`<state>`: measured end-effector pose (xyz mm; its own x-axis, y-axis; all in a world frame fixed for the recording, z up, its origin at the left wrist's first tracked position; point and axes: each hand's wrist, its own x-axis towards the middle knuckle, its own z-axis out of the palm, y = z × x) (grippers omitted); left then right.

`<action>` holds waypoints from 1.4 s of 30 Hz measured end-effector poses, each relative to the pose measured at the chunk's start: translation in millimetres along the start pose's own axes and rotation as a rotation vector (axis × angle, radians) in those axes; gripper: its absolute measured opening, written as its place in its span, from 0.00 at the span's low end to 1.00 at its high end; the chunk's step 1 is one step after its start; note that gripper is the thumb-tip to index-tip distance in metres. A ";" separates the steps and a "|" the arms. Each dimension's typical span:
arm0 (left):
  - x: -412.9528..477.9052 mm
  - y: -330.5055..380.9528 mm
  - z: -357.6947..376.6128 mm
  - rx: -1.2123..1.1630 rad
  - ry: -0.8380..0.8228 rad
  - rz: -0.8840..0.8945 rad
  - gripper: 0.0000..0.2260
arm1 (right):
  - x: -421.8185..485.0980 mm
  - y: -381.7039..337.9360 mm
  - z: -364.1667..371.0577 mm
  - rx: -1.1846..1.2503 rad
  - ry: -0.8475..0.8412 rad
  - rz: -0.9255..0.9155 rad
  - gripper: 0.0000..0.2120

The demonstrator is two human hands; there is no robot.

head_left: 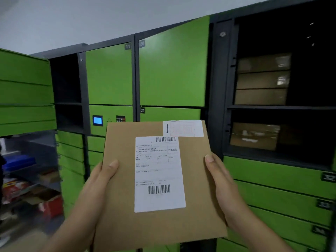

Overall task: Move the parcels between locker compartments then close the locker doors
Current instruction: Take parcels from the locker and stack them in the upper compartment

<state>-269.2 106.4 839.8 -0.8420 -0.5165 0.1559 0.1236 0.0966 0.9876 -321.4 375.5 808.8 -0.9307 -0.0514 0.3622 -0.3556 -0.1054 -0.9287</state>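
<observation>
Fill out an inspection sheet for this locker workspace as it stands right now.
Surface: no table; green locker bank, doors 11, 20 and 21 shut.
Job's things: flat brown parcel with white shipping label, held up in front of the lockers; upper open compartment on the right holds stacked boxes; lower open compartment holds a box.
Clutter: shelves with boxes and blue bin at far left, blurred.
Grippers: left hand and right hand grip the parcel's side edges.
Cables: nothing seen.
Surroundings: blue screen and keypad on the centre panel; open green door at left.
</observation>
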 end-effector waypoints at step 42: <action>112.4 272.3 449.7 -0.296 -0.695 0.356 0.17 | 252.6 -160.7 -322.1 0.086 0.533 -0.628 0.21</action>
<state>-566.4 457.3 1118.4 -0.8469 0.1545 0.5088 0.4946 -0.1228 0.8604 -527.0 699.4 1023.9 -0.4845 0.5179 0.7050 -0.8351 -0.0340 -0.5490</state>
